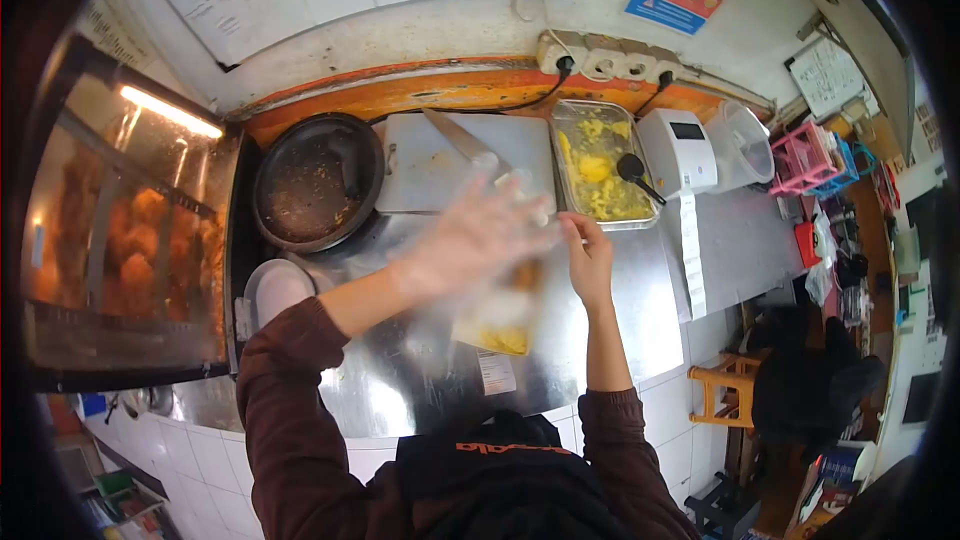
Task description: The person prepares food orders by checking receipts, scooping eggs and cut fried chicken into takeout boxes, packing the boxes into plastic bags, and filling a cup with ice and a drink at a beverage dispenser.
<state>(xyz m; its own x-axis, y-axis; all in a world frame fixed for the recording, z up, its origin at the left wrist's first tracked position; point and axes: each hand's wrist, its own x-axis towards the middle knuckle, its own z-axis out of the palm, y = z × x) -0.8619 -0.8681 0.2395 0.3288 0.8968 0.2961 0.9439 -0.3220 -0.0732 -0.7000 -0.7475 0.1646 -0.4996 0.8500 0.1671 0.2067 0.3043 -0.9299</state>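
My left hand (pixel 480 235) wears a clear plastic glove and reaches over the steel counter near the cutting board, fingers spread and blurred by motion. Beside it, my bare right hand (pixel 588 255) has thumb and fingers pinched together at the tips of that glove. Under my left hand lies a food packet (pixel 503 340) with yellow food in it, partly hidden and smeared. A paper slip (pixel 496 373) sticks out just below it. At the back stands a metal tray (pixel 600 223) of yellow food, with a black spoon (pixel 633 170) resting in it.
A knife (pixel 455 135) lies on the white cutting board (pixel 415 155). Left of it are a dark stone mortar (pixel 305 185) and a lit glass food warmer (pixel 130 240). On the right stand a receipt printer (pixel 677 150) with hanging paper, a clear tub (pixel 738 145) and a pink basket (pixel 803 158).
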